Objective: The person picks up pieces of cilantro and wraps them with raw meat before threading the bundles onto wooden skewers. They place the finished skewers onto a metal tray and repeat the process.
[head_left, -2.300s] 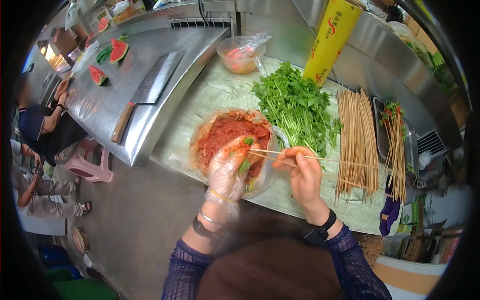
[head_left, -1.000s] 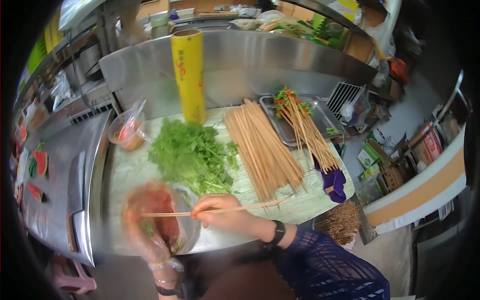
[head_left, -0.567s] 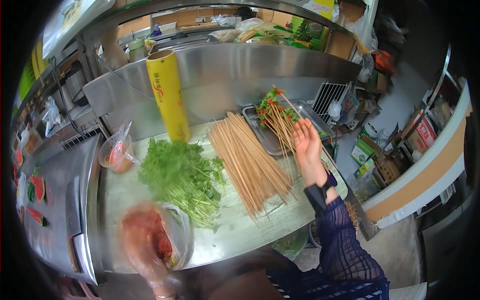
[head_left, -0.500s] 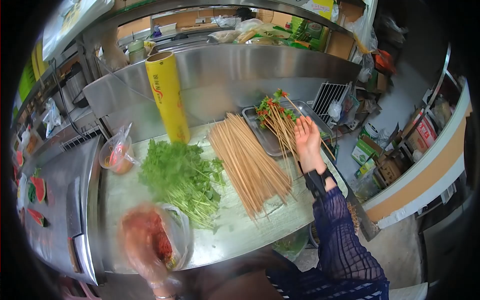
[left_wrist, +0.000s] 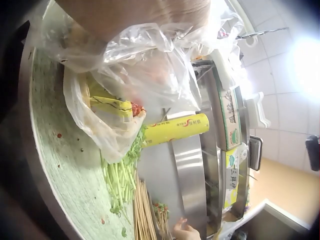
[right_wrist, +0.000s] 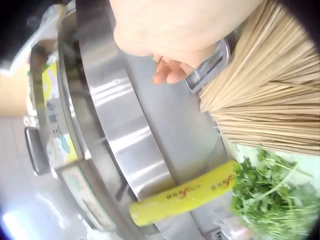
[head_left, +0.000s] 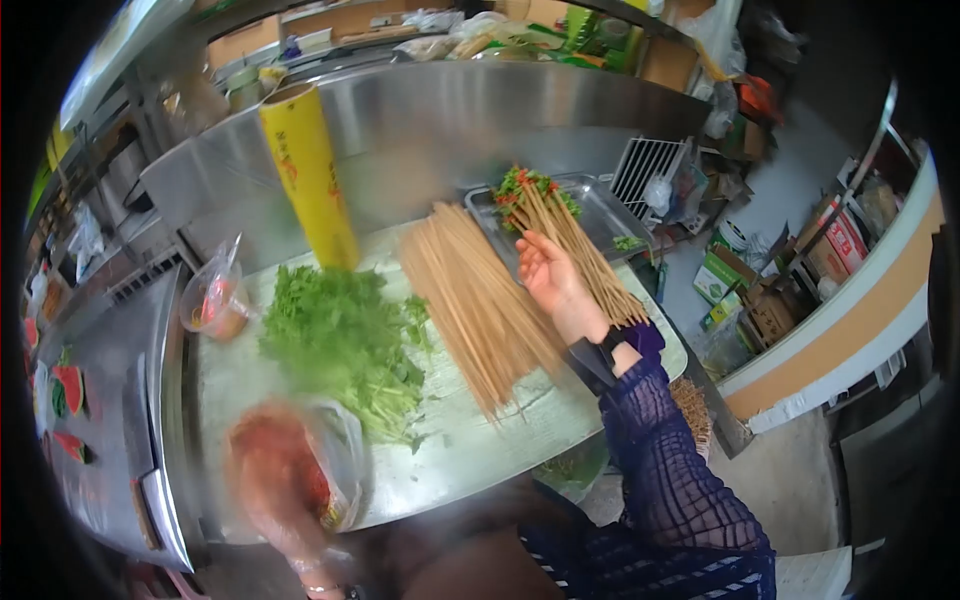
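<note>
My gloved left hand (head_left: 268,480) is over red minced meat (head_left: 316,484) in a clear plastic bag (head_left: 352,450); blur hides how its fingers lie. In the left wrist view, loose clear plastic (left_wrist: 150,65) covers that hand. My bare right hand (head_left: 555,288) hovers with relaxed, slightly bent fingers, nothing visible in them, between a thick pile of bare wooden sticks (head_left: 480,310) and a smaller bunch of sticks (head_left: 575,250). Red and green pieces (head_left: 525,190) tip that bunch, which leans on a metal tray (head_left: 600,188). Green leafy stalks (head_left: 345,350) lie near the bag.
A yellow roll (head_left: 312,180) stands against the metal back panel (head_left: 420,110). Left of the stalks is a lidless-looking clear bowl (head_left: 215,305) with plastic on it. A cleaver (head_left: 142,420) and watermelon slices (head_left: 68,390) lie on the left counter. A purple cloth (head_left: 650,340) is at the right edge.
My right hand went from pinching sticks near the left hand to the tray, and the stick is no longer in it. It has since moved back leftward. My left hand stays around the meat.
</note>
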`<state>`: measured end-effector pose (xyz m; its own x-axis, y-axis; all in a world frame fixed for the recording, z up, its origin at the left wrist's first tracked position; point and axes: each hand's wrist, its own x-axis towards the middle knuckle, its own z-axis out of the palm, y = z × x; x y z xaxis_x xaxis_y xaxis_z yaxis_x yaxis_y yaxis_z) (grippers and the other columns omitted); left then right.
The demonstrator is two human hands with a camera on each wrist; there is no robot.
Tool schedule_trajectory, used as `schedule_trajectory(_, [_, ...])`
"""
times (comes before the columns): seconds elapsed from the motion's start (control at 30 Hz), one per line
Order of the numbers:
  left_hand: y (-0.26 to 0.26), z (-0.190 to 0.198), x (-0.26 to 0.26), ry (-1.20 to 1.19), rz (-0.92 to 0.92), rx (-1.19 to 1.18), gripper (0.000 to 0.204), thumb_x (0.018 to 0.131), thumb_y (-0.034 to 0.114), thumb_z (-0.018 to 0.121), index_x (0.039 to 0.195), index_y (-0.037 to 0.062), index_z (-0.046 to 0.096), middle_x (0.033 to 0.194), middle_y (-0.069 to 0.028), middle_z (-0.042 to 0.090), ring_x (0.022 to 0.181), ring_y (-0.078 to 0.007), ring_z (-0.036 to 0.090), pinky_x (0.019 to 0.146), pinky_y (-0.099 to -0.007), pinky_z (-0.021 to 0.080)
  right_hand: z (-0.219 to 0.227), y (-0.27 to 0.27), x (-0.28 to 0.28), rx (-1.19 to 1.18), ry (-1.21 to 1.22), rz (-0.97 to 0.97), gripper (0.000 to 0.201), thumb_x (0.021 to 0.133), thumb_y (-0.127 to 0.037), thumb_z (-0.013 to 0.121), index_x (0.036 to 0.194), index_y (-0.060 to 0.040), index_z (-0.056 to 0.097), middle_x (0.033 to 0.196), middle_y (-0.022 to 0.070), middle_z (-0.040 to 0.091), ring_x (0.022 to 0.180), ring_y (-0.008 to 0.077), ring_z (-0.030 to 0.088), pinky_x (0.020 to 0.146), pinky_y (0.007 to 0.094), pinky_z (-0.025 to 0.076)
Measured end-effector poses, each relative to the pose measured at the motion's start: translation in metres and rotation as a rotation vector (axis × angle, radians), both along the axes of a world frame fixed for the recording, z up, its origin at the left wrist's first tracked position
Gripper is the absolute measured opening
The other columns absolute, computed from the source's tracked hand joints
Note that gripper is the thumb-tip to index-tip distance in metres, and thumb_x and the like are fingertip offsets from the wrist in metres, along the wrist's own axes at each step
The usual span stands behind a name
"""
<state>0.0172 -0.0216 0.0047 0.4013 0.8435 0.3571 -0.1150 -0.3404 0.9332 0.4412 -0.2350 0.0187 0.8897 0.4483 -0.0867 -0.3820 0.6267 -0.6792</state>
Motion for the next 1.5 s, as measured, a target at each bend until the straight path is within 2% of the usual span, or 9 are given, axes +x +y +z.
schedule_trajectory(0.3, [-0.003,-0.002,-0.004,-0.356,0.002,-0.337,0.042,0.093,0.027,0.052,0.124,-0.0009,0.048,0.123,-0.0146,0.053,0.107,-0.0281,0.057,0.088,-0.0396,0.045,0.023,0.077,-0.125,-0.642,-0.632,0.544,0.015,0.087,-0.014,0.06,0.097,-0.0035,0.061,0.082,0.003,0.064,0.069,0.0073,0.058,0.06,0.0199,0.046])
schedule_trajectory(0.53, [-0.001,-0.003,-0.004,-0.375,-0.021,-0.356,0.036,0.093,0.02,0.052,0.122,-0.0017,0.05,0.119,-0.0151,0.055,0.103,-0.0249,0.058,0.086,-0.0353,0.047,-0.035,0.149,-0.101,-0.928,-1.295,0.169,0.025,0.079,-0.012,0.064,0.101,0.0002,0.062,0.086,0.0129,0.067,0.077,0.0221,0.065,0.069,0.0321,0.051])
schedule_trajectory(0.63, [-0.001,-0.001,-0.003,-0.382,-0.021,-0.352,0.034,0.093,0.017,0.052,0.121,-0.0018,0.05,0.119,-0.0154,0.056,0.102,-0.0248,0.059,0.085,-0.0351,0.047,-0.027,0.164,-0.108,-1.279,-1.347,0.29,0.027,0.078,-0.013,0.065,0.102,-0.0002,0.062,0.084,0.0145,0.067,0.078,0.0286,0.064,0.071,0.0369,0.05])
schedule_trajectory(0.8, [-0.002,-0.003,-0.005,-0.382,-0.023,-0.338,0.033,0.093,0.017,0.051,0.12,-0.0017,0.05,0.118,-0.016,0.056,0.101,-0.0254,0.059,0.085,-0.0356,0.047,-0.013,0.159,-0.082,-0.716,-0.868,0.417,0.011,0.087,-0.011,0.056,0.094,-0.0024,0.059,0.071,0.0039,0.064,0.057,0.009,0.058,0.051,0.0228,0.046])
schedule_trajectory(0.93, [-0.003,0.002,-0.003,-0.379,-0.041,-0.346,0.033,0.094,0.019,0.05,0.12,-0.0014,0.051,0.118,-0.0165,0.056,0.1,-0.026,0.06,0.085,-0.0361,0.048,0.023,0.122,-0.07,-0.82,-0.667,0.465,0.012,0.089,-0.011,0.053,0.095,-0.0018,0.056,0.07,0.0054,0.064,0.052,0.0084,0.057,0.045,0.021,0.044])
schedule_trajectory(1.1, [-0.003,0.002,-0.003,-0.391,-0.039,-0.35,0.031,0.093,0.017,0.051,0.118,-0.0013,0.052,0.117,-0.0164,0.057,0.1,-0.025,0.06,0.084,-0.0345,0.048,-0.017,0.124,-0.052,-1.067,-0.621,0.516,0.011,0.087,-0.011,0.053,0.09,-0.0016,0.058,0.07,0.0062,0.065,0.05,0.0096,0.06,0.041,0.0225,0.045])
schedule_trajectory(1.23, [-0.003,0.002,-0.003,-0.376,-0.02,-0.345,0.029,0.093,0.015,0.052,0.116,-0.0018,0.054,0.116,-0.0161,0.058,0.098,-0.0235,0.06,0.082,-0.033,0.048,-0.033,0.142,-0.053,-1.275,-0.777,0.486,0.014,0.081,-0.014,0.061,0.082,0.0004,0.062,0.07,0.0089,0.066,0.056,0.018,0.064,0.049,0.0304,0.051])
schedule_trajectory(1.37, [-0.004,0.003,-0.002,-0.379,-0.02,-0.338,0.028,0.092,0.014,0.052,0.115,-0.0022,0.055,0.116,-0.0158,0.058,0.097,-0.0224,0.06,0.081,-0.032,0.048,-0.039,0.153,-0.055,-1.694,-1.342,0.294,0.025,0.072,-0.022,0.069,0.078,0.0018,0.066,0.071,0.0173,0.065,0.053,0.0216,0.062,0.059,0.0338,0.051])
schedule_trajectory(1.5, [-0.002,0.001,-0.003,-0.369,-0.022,-0.324,0.027,0.092,0.012,0.052,0.115,-0.0016,0.055,0.116,-0.0154,0.058,0.097,-0.0218,0.06,0.081,-0.0307,0.048,-0.045,0.161,-0.052,-1.677,-1.329,0.322,0.019,0.072,-0.017,0.069,0.082,-0.0014,0.064,0.07,0.0138,0.064,0.054,0.0175,0.062,0.053,0.0316,0.05])
